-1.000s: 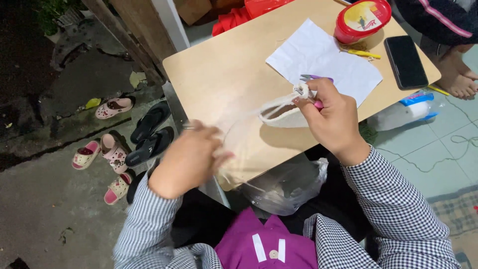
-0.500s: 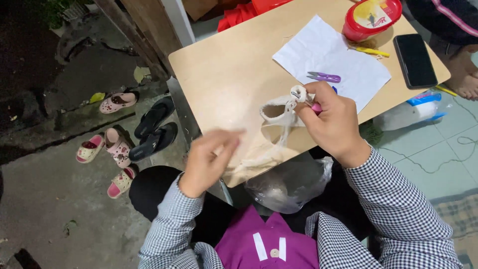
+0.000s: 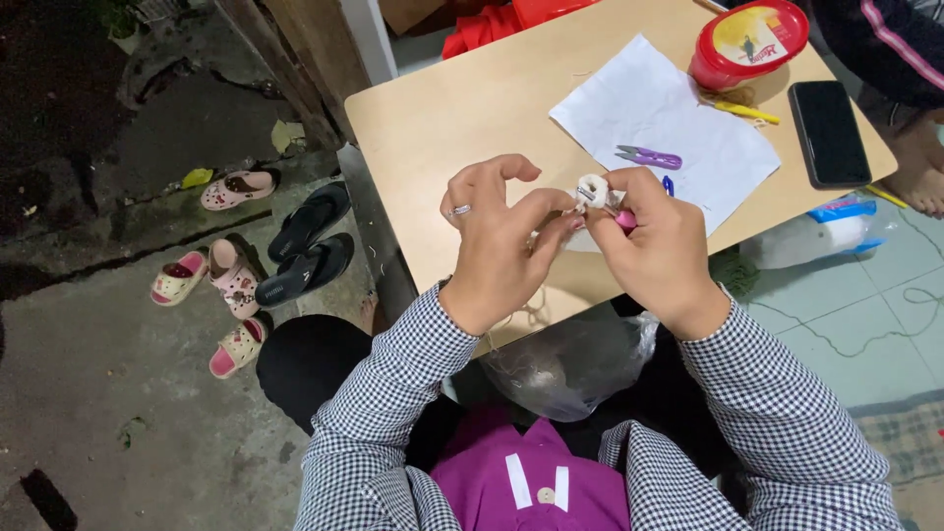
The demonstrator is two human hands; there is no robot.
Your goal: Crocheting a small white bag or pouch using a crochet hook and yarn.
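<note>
Where the two hands meet above the near edge of the pale wooden table (image 3: 472,108), a small white crocheted yarn piece (image 3: 592,190) sits pinched between them, held up off the tabletop. The left hand (image 3: 497,236), with a ring on one finger, closes its thumb and forefinger on the near-left side of that piece, the other fingers curled loosely above it. The right hand (image 3: 661,251) presses against the piece from the other side and is also clamped on a pink-handled crochet hook (image 3: 625,220), whose working end is hidden between the fingers. A thin pale thread trails down from the hands toward a clear crumpled plastic bag (image 3: 575,359) that hangs below the table's near edge, in the lap. On the table, just beyond the hands, lies a white sheet of paper (image 3: 678,128) with small purple thread snips (image 3: 649,156) resting on it. Farther along the table's right end stand a round red plastic tub with a yellow lid label (image 3: 752,41), a yellow pen (image 3: 747,112) just beside it, and a black smartphone (image 3: 828,133) lying flat. Off the table's left side, on the dark floor, several pink and black sandals (image 3: 265,246) are scattered.
</note>
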